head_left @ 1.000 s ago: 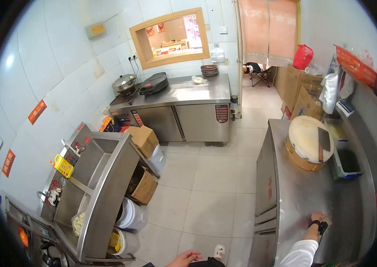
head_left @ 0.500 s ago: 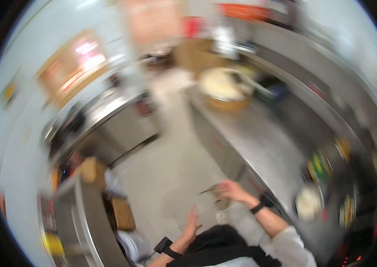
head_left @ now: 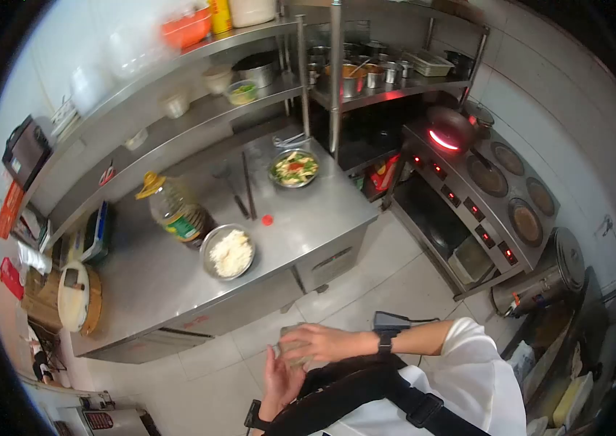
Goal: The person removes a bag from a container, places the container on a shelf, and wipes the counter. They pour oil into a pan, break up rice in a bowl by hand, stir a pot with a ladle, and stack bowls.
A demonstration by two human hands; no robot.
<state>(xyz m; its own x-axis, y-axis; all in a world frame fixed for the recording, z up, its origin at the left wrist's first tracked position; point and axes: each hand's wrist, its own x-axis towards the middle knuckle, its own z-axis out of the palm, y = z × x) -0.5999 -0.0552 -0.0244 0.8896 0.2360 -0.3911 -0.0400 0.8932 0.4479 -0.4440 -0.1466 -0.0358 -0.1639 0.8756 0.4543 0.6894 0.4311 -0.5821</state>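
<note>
A small greyish cloth (head_left: 295, 350), bunched up, sits between the two hands close to the person's body, low in the view and over the tiled floor (head_left: 395, 283). The right hand (head_left: 319, 341) lies across its top with the fingers curled round it, grasping it; a dark watch (head_left: 384, 341) bands that wrist. The left hand (head_left: 279, 381) comes up from below with its palm open and fingers spread, pressed against the underside of the cloth; whether it grips the cloth cannot be told. A dark band also shows at the left wrist.

Just beyond the hands stands a steel worktop (head_left: 155, 283). On its near part rests a metal bowl of white food (head_left: 229, 252), and just behind that a large bottle of cooking oil (head_left: 177, 211) with a yellow cap. A small red cap (head_left: 267, 219) lies on the steel to the right of the bowl. Farther off are a pair of long dark utensils (head_left: 248, 187) and a metal bowl of mixed vegetables (head_left: 294, 168). At the left end of the worktop a round wooden chopping block (head_left: 79, 296) stands with a cleaver on it.

Above the far side run steel shelves (head_left: 199, 109) with bowls and pots. To the right is a stove (head_left: 497, 196) with several round burners, one glowing red under a dark wok (head_left: 452, 125).
</note>
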